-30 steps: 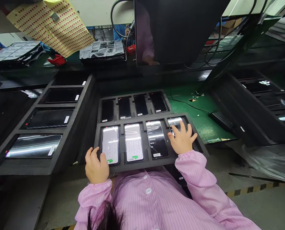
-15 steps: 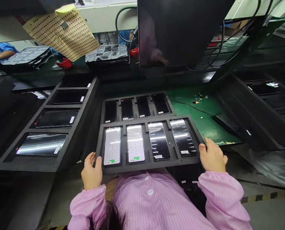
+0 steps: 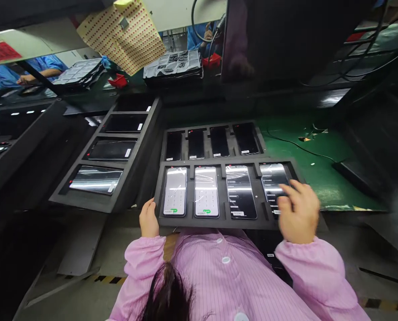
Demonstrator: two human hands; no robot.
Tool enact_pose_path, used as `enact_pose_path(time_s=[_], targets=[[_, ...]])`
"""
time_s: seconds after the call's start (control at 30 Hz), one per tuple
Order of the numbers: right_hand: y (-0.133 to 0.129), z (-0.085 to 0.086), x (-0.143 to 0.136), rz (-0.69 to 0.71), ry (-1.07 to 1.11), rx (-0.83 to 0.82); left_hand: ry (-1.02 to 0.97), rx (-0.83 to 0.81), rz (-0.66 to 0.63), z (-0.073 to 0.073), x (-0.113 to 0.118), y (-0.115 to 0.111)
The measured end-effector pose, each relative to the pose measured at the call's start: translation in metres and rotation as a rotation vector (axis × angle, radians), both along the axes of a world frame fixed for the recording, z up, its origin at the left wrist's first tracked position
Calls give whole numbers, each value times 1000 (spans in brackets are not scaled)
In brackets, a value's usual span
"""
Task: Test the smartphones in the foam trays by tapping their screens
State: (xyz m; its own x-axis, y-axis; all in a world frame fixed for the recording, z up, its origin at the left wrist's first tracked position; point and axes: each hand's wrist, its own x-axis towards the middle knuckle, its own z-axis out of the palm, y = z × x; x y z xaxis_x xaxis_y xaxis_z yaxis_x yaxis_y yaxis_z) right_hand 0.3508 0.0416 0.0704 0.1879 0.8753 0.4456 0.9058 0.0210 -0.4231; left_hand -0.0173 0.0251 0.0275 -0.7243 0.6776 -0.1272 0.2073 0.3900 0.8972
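A black foam tray [image 3: 199, 224] in front of me carries a row of smartphones in slots. The two on the left, a first phone [image 3: 175, 192] and a second phone [image 3: 207, 191], show white dial pads. A third phone [image 3: 242, 189] and the rightmost phone [image 3: 273, 178] show dark screens with lines of text. My left hand [image 3: 148, 219] grips the tray's left edge, fingertips hidden beneath. Over the rightmost phone hovers my right hand [image 3: 299, 211], fingers apart and slightly bent, covering part of that screen. Whether a fingertip touches the glass I cannot tell.
Behind lies another tray [image 3: 215, 158] of dark phones. A stacked tray [image 3: 108, 203] of phones stands left, on a tall pile. A monitor [image 3: 286, 49] hangs above. On the green mat [image 3: 306, 178] a black adapter [image 3: 356, 180] trails a cable. A co-worker's blue sleeve [image 3: 48, 64] shows far left.
My right hand has left the tray's right edge and moved left over the rightmost phone. My left hand stays on the tray. The view has shifted to the left.
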Motion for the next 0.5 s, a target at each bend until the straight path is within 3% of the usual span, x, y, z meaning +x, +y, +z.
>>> enact_pose_path(time_s=[0.1,0.2,0.33,0.5], targets=[[-4,15,-70,475,-76,-165,29,-13,15,3,1,0],[-10,14,-117,702,-149,-277,39,-41,19,4,2,-3],[-9,7,-128,728,-203,-339,28,-51,11,3,1,-5],[-7,7,-116,513,-208,-265,10,-61,21,-3,-1,-5]])
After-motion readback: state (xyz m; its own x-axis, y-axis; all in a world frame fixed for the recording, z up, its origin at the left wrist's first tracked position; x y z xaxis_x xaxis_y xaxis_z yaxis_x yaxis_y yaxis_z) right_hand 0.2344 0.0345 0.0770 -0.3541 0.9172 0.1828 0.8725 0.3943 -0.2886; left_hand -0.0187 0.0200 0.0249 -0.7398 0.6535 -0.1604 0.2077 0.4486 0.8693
